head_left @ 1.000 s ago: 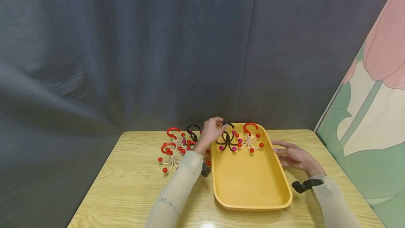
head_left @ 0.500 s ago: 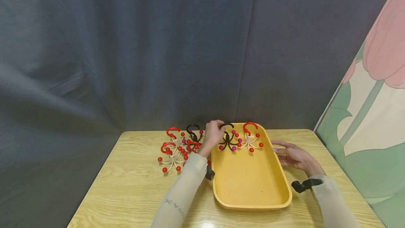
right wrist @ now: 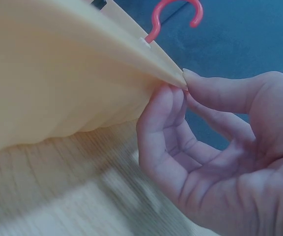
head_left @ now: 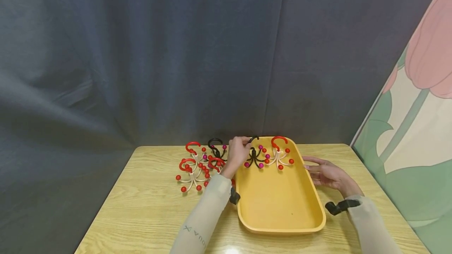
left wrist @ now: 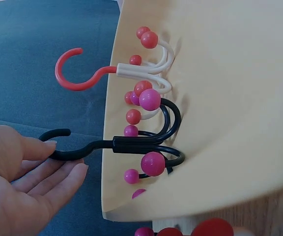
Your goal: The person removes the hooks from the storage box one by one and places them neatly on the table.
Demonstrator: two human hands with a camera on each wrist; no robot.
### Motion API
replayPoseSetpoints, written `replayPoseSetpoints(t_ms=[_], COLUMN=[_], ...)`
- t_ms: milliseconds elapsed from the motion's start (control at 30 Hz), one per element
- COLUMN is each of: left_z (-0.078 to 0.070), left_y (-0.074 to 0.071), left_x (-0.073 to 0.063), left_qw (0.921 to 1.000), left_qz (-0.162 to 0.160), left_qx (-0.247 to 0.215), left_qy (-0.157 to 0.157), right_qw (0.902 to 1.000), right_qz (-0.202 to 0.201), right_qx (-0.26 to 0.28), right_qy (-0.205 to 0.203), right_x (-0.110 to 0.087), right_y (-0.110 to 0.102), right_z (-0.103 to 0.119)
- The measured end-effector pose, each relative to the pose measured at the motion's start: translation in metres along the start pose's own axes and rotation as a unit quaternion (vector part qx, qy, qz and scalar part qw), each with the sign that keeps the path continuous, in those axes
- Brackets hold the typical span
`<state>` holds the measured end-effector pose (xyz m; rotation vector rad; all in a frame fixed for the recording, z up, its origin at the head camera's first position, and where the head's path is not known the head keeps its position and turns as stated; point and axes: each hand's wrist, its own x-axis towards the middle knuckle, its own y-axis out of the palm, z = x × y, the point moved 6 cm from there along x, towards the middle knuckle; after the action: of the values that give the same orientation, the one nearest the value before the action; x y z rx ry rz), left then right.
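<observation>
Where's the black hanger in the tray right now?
In the head view, the black hanger is at the far end of the yellow tray, left of the red-and-white hanger, held by the left hand.

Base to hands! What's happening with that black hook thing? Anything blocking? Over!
Left hand pinching black hanger by hook; right hand pinching yellow tray. Black hanger inside tray. White hanger close beside, nothing plainly blocking.
</observation>
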<state>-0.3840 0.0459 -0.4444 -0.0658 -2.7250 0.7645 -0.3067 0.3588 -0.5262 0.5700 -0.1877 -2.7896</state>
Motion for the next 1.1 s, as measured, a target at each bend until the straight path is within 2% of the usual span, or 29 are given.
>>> replayPoseSetpoints(t_ms=[367,667,933,1100], left_z=[0.0028,0.0022,-0.003,-0.0067], left_y=[0.0003,0.0,-0.0022,-0.0043], left_x=[-0.0004,0.0005,-0.0005,-0.0004], left_qw=[0.9997,0.9998,0.9999,0.9999], left_qz=[-0.002,-0.007,-0.016,-0.016], left_qx=[-0.013,-0.008,-0.001,-0.007], left_qy=[-0.021,-0.017,-0.006,0.002], right_qw=[1.0,1.0,0.9998,0.9999], right_qz=[-0.003,-0.002,0.01,0.004], right_qx=[0.003,0.005,0.015,0.012], right_qy=[0.002,0.001,-0.004,-0.001], right_x=[-0.0013,-0.0002,-0.0006,0.0001], right_y=[-0.0018,-0.002,0.0012,0.0002], right_z=[-0.0004,-0.0013,-0.001,-0.0014])
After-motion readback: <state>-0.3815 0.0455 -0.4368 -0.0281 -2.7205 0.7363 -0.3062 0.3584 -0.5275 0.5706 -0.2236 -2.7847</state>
